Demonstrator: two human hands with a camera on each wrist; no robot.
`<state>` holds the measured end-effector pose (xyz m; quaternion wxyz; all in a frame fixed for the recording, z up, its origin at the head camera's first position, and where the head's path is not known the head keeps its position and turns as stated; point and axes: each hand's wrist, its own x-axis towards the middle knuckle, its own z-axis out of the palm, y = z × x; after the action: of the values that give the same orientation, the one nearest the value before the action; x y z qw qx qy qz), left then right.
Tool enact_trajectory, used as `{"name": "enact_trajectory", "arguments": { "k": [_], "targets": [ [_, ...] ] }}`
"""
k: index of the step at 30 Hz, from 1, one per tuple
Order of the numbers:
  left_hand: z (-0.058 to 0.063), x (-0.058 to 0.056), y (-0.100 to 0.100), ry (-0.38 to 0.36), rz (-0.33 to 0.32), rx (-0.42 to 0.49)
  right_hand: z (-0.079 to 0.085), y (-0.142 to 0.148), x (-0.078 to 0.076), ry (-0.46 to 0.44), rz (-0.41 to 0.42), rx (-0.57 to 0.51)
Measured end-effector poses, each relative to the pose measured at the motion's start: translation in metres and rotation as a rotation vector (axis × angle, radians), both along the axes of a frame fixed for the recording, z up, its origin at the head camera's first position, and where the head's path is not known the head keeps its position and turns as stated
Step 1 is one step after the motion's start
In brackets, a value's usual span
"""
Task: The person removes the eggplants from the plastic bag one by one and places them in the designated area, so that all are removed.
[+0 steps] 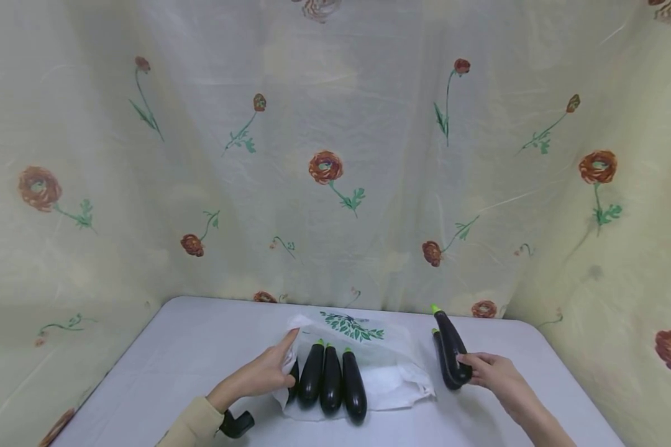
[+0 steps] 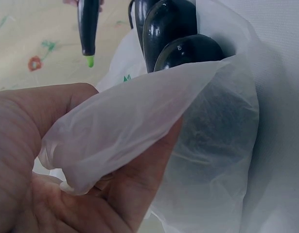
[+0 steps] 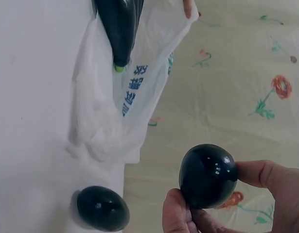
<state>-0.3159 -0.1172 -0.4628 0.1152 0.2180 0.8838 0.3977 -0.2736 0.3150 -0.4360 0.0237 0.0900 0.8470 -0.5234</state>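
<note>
As the right hand (image 1: 494,375) is pinching a glossy eggplant (image 1: 449,335) near its blunt end, raised over the table (image 1: 212,338), I am judging it from afar: firm, moderately heavy, slippery, best gripped round its thick body. A second eggplant (image 3: 101,208) is lying near it. Well apart, the left hand (image 1: 265,370) is holding a white bag (image 1: 391,382) by its edge, limp film partly blocking the leftmost of four eggplants (image 1: 331,382) inside.
</note>
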Motion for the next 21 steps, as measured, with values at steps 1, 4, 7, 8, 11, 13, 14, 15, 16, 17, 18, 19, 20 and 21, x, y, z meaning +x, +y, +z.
{"name": "enact_trajectory", "arguments": {
  "k": [1, 4, 7, 8, 11, 13, 14, 15, 16, 17, 18, 19, 20, 21],
  "targets": [
    [0.0, 0.0, 0.0, -0.002, 0.0, 0.0, 0.0, 0.002, -0.001, 0.001, -0.001, 0.0],
    [-0.001, 0.0, 0.0, -0.007, 0.002, -0.001, -0.002, 0.009, -0.004, -0.011, -0.006, 0.001],
    [-0.001, 0.001, 0.001, -0.008, 0.002, -0.001, -0.003, 0.016, -0.006, -0.019, -0.012, 0.006],
    [-0.001, 0.001, 0.001, -0.007, 0.001, -0.002, -0.004, 0.018, -0.007, -0.021, -0.015, 0.006],
    [-0.002, 0.0, 0.0, -0.007, 0.0, -0.006, -0.008, 0.025, -0.01, -0.003, -0.011, -0.008],
    [-0.002, -0.001, 0.0, -0.003, -0.002, -0.01, -0.011, 0.029, -0.013, 0.01, -0.015, -0.024],
    [-0.002, -0.002, 0.0, 0.0, -0.003, -0.013, -0.012, 0.031, -0.014, 0.016, -0.014, -0.031],
    [-0.002, -0.002, -0.001, 0.003, -0.005, -0.012, -0.014, 0.033, -0.015, 0.019, -0.013, -0.037],
    [-0.002, -0.002, -0.001, 0.005, -0.007, -0.014, -0.015, 0.035, -0.016, 0.02, -0.017, -0.043],
    [-0.002, -0.003, -0.001, 0.007, -0.009, -0.016, -0.017, 0.037, -0.017, 0.019, -0.021, -0.046],
    [-0.002, -0.002, -0.001, 0.008, -0.01, -0.017, -0.018, 0.039, -0.018, 0.017, -0.024, -0.048],
    [-0.002, -0.003, -0.001, 0.008, -0.011, -0.015, -0.019, 0.04, -0.018, 0.016, -0.023, -0.046],
    [-0.002, -0.002, -0.001, 0.01, -0.012, -0.018, -0.02, 0.042, -0.019, 0.013, -0.026, -0.045],
    [-0.002, -0.002, -0.001, 0.01, -0.012, -0.018, -0.021, 0.043, -0.02, 0.011, -0.027, -0.044]
  ]
}}
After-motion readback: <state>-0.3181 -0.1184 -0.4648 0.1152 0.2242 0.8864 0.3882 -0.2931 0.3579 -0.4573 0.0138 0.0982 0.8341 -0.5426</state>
